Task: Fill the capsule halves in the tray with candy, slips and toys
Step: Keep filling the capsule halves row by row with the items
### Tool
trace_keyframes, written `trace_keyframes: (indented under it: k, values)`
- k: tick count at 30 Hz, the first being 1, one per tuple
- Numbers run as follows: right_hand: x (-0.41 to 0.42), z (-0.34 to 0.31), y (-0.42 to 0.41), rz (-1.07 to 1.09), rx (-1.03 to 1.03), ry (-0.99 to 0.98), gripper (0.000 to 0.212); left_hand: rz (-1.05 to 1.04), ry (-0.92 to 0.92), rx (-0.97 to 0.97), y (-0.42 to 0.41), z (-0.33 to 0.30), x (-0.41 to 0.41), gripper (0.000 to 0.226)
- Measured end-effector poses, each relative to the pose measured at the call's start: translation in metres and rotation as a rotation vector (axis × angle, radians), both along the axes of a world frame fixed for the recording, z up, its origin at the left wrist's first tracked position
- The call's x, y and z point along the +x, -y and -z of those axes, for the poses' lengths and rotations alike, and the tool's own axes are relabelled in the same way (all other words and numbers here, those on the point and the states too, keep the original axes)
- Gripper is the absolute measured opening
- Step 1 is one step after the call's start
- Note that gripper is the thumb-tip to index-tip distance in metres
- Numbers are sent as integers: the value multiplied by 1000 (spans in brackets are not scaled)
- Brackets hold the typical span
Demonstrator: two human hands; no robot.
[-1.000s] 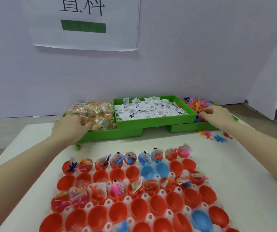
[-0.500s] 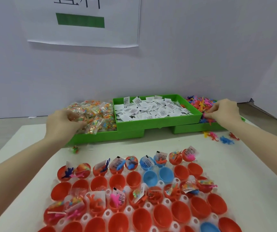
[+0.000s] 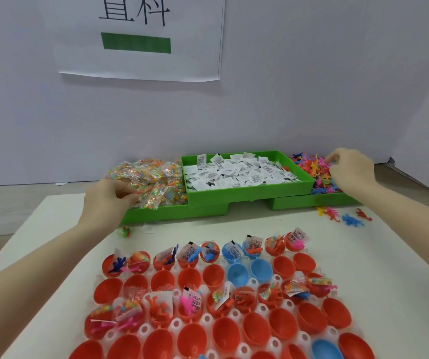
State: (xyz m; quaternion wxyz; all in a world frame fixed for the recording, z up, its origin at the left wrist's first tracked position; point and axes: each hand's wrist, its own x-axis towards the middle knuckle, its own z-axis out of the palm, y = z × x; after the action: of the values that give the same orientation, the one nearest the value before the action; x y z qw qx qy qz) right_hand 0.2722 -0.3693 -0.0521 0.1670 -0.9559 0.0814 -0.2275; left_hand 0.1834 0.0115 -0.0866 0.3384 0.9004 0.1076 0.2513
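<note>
Head view: left hand (image 3: 106, 200) pinches candy packets (image 3: 153, 181) at 10 o'clock, right hand (image 3: 350, 168) curled into toys (image 3: 317, 169) at 2; whether it holds one, can't tell. Risk: grabbing extras, spilling onto bench (image 3: 260, 224). Middle bin (image 3: 249, 196) holds slips (image 3: 236, 171). Tray (image 3: 253, 282) at 6: far capsule halves (image 3: 260, 330) filled, near ones empty.

White paper sign (image 3: 141, 37) with green bar (image 3: 135, 43) on wall (image 3: 312, 73).
</note>
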Motion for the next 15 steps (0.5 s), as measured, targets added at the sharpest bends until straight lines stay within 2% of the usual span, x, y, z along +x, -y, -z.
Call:
trace_keyframes:
  k: [4, 6, 7, 9, 11, 13, 15]
  values:
    - [2, -14, -14, -6, 355, 30, 29, -63, 72, -17, 2, -3, 0, 15]
    - [3, -23, -29, -108, 605, -29, 31, -103, 119, -109, 5, -7, 0, 12]
    - [3, -26, -37, -155, 648, -66, 30, -110, 137, -196, 7, -10, -2, 9]
    - [2, -27, -53, -264, 502, -108, 19, -97, 161, -384, 15, -15, -8, 8]
    - [2, -24, -68, -360, 222, -156, 13, -74, 170, -534, 25, -19, -16, 12]
    - [4, -19, -80, -386, 8, -253, 26, -25, 152, -668, 36, -23, -28, 11]
    - [6, -16, -90, -365, -77, -319, 37, 37, 126, -810, 48, -25, -44, 12]
